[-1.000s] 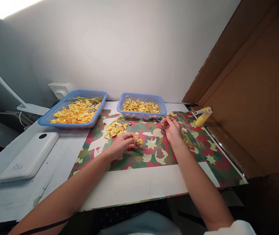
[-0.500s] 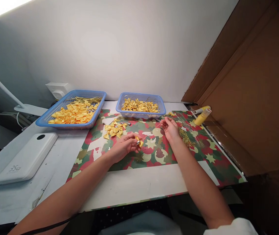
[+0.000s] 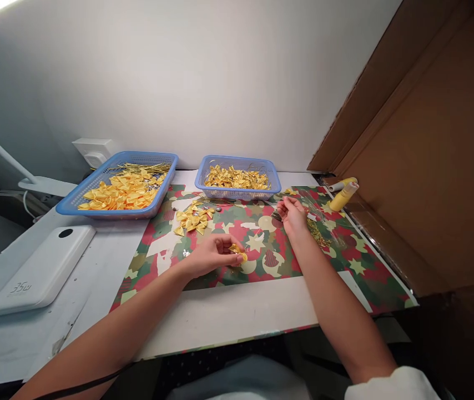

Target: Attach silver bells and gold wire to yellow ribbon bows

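The left hand (image 3: 212,256) has its grip pinched on a yellow bow (image 3: 234,248) just above the middle of the patterned sheet (image 3: 270,260), fingers pointing right and forearm slanting in from the near left. The right hand (image 3: 294,216) is poised farther away and to the right, fingers curled toward the thumb, though I cannot tell whether its grip closes on anything fine. Beyond the left hand lies a loose pile of yellow bows (image 3: 194,219), with a left blue basket (image 3: 95,213) and right blue basket (image 3: 237,194) on the far desk (image 3: 220,314).
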`<move>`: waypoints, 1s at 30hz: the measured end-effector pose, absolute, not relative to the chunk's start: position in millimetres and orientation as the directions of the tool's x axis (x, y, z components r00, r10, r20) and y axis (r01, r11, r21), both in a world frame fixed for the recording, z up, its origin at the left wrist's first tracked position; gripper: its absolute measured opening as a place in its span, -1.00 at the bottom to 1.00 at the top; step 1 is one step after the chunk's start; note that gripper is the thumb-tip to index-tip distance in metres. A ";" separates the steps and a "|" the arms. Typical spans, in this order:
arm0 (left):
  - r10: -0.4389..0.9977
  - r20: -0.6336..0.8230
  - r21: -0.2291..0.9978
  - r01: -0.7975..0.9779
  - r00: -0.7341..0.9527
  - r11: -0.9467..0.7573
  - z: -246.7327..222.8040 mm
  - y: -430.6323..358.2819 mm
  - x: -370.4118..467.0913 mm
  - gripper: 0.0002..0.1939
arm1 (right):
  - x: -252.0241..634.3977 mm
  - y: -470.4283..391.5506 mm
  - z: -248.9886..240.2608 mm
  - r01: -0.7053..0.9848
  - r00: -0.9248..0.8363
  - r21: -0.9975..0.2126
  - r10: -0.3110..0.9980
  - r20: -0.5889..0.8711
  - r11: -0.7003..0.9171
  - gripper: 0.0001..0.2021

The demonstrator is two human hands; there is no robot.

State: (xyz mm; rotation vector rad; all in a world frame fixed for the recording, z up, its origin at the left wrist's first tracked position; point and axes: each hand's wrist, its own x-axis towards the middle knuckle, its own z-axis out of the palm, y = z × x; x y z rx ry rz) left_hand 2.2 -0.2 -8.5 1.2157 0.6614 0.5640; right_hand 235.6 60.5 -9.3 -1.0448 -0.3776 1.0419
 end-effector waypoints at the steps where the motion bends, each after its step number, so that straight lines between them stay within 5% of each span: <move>1: 0.696 -0.165 0.966 -0.027 0.699 0.256 -7.9 -1.0 2.2 -0.74 | 236.6 61.2 -9.0 -0.522 0.498 -0.846 0.844 -0.200 0.108 -0.81; 30: 0.772 -0.103 0.993 0.021 0.627 0.115 -8.6 -1.1 1.3 -0.63 | 238.0 71.2 -19.9 -0.541 0.391 -0.839 0.899 -0.199 0.050 -0.82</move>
